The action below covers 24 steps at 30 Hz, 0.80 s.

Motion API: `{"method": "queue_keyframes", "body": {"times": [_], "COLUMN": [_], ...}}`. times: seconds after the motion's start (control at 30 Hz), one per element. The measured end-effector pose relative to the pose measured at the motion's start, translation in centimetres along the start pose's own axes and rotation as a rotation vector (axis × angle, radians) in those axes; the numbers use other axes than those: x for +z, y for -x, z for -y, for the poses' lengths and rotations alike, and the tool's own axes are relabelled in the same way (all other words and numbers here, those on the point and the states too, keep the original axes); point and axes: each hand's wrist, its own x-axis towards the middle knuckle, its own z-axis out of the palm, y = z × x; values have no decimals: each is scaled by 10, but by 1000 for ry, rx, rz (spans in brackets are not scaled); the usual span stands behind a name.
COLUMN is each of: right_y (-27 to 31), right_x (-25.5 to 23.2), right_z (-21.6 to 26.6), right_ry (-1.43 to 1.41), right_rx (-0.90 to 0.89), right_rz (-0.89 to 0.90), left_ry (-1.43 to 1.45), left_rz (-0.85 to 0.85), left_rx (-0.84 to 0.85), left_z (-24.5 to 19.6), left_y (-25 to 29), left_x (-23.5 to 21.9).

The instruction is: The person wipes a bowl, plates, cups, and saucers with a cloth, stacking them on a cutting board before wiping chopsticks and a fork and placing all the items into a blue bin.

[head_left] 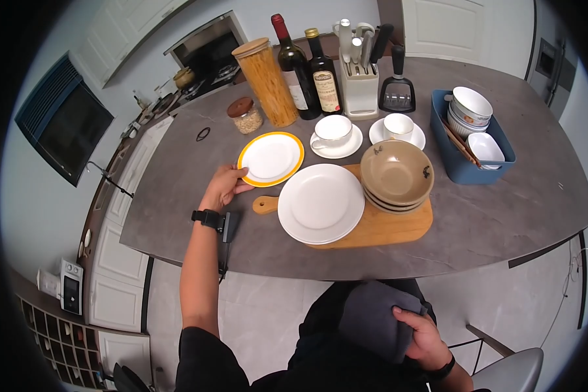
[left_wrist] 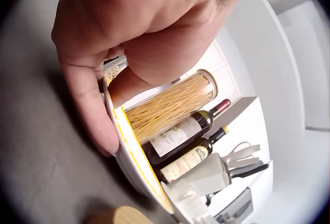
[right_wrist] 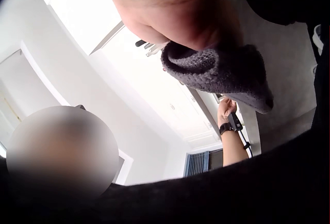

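While left hand point(head_left: 225, 185) pinches yellow-rimmed plate point(head_left: 271, 159), right hand point(head_left: 426, 341) grips cloth point(head_left: 376, 320); jar point(head_left: 247, 122), white plates point(head_left: 321, 203) near.

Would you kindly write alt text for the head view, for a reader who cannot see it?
A person's left hand pinches the rim of a yellow-rimmed plate at a grey table, while the right hand holds a dark grey cloth. Stacked brown bowls and white dinnerware sit on a wooden board, with cups and bottles behind.
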Motion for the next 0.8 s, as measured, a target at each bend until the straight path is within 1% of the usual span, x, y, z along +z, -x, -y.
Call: {"method": "queue_keyframes", "body": {"times": [0.03, 0.1, 0.13, 0.17, 0.2, 0.23, 0.27, 0.3, 0.33, 0.37, 0.43, 0.53, 0.57, 0.6, 0.63, 0.67, 0.7, 0.73, 0.77, 0.8], "right_y": [0, -1, -2, -1, 0, 1, 1, 2, 3, 4, 5, -33, -40, -47, -49, -54, -64, -66, -65, -61], "right_x": [-2, -4, -3, -2, 0, 4, 8, 14, 20, 28, 54, 86, 111, 135, 151, 164, 165, 165, 163, 161], "right_z": [-2, -7, -7, -7, -5, -3, 0, 4, 7, 9, 10, 13, 22, 31, 27, 22, 15, 9, 1, -7], "right_ry": [-26, -23, -24, -19, -40, -62, -60, -34, -7, -5, 480, 889, 1199, 1458, 1670, 1857, 1953, 1968, 1981, 1952], "right_rx": [-25, -36, -54, -51, -93, -135, -136, -227, -314, -309, -729, -1140, -1353, -1609, -1497, -1382, -1256, -1253, -1247, -1229], "right_rz": [30, 54, 76, 78, 106, 135, 139, 182, 224, 227, 120, 285, 290, 262, 178, 160, 251, 340, 430, 497], "left_ry": [2, 154, 158, 165, 171, 173, 225, 277, 386, 386, 784, 863, 853, 924, 994, 1028, 1060, 874, 721, 708], "left_rz": [-5, 22, 16, -17, -50, -53, -49, -46, -4, -10, 154, 186, 201, 262, 324, 456, 589, 438, 307, 362], "left_rx": [0, 40, 40, 93, 146, 149, 201, 252, 284, 284, 257, 144, 113, 51, -11, 27, 69, 96, 25, 52], "left_z": [-1, -2, -5, -8, -12, -15, -17, -17, -15, -14, -15, -4, 6, 16, 26, 33, 39, 45, 43, 42], "left_y": [4, 17, 27, 40, 53, 67, 82, 96, 110, 126, 168, 220, 230, 239, 247, 254, 260, 268, 271, 269], "left_x": [-1, -3, -3, -4, -4, -6, -8, -10, -9, -6, 19, 57, 66, 72, 79, 85, 91, 97, 101, 96]}}
